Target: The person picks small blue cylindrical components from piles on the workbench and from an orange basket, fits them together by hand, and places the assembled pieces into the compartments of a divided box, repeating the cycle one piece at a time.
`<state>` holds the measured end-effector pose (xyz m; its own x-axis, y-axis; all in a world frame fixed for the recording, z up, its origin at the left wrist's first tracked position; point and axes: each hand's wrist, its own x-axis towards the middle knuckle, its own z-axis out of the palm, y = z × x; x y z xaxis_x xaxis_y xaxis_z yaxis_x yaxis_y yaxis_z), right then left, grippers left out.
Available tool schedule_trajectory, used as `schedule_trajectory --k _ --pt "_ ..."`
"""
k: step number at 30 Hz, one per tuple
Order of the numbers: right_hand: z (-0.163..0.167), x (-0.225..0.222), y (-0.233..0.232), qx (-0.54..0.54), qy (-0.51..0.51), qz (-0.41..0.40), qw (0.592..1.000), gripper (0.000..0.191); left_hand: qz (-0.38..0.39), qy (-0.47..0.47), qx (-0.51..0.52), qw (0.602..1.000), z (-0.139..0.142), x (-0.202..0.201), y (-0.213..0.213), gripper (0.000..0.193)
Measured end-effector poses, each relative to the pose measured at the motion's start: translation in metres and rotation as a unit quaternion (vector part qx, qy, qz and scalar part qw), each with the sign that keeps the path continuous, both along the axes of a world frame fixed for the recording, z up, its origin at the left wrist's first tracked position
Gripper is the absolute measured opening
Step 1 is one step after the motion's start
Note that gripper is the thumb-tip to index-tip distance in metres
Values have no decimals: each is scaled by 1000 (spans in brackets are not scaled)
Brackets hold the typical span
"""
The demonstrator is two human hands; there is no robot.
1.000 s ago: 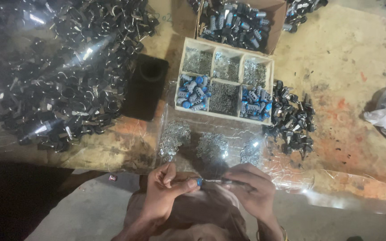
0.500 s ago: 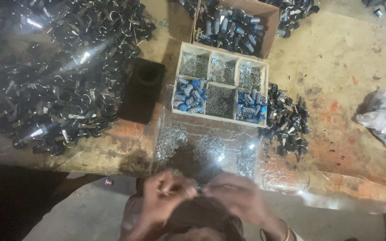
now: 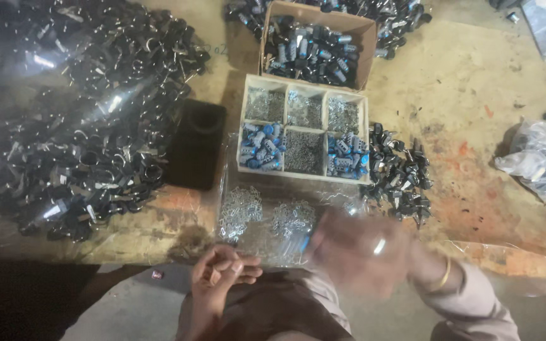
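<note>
Hands have parted since a moment ago. Left hand (image 3: 219, 273), lower centre, fingers pinched on a small part. Right hand (image 3: 355, 249) blurred over the plastic sheet (image 3: 266, 218); grip indeterminate.

Silver metal bits (image 3: 266, 218) scattered on clear plastic; table edge

Bare tabletop (image 3: 475, 82) lies open across the right of the frame, between the small dark heap (image 3: 399, 170) and the plastic bag (image 3: 535, 161); the left half is blocked by a sprawling pile of black parts (image 3: 77, 120); the centre is walled off by the divided tray (image 3: 304, 129) and, above it, the cardboard box (image 3: 317, 44); a black block (image 3: 195, 145) plugs the gap left of the tray; chains on clear plastic (image 3: 266, 218) crowd the near edge.
</note>
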<state>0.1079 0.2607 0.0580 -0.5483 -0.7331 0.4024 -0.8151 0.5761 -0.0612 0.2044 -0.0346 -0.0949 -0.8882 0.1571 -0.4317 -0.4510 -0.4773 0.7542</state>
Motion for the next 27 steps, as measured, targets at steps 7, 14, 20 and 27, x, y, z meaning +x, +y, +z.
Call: schedule_trajectory --k 7,14,20,27 --pt "-15 -66 51 133 -4 -389 912 21 -65 73 22 995 -7 6 9 23" --pt "-51 -21 90 87 -187 -430 879 37 -154 64 43 985 8 -6 6 21" --pt "-82 22 110 8 -98 -441 892 11 -191 280 -85 937 56 -51 7 15" --pt "-79 55 128 -50 -57 -561 824 12 -292 446 -341 774 95 -120 41 11"
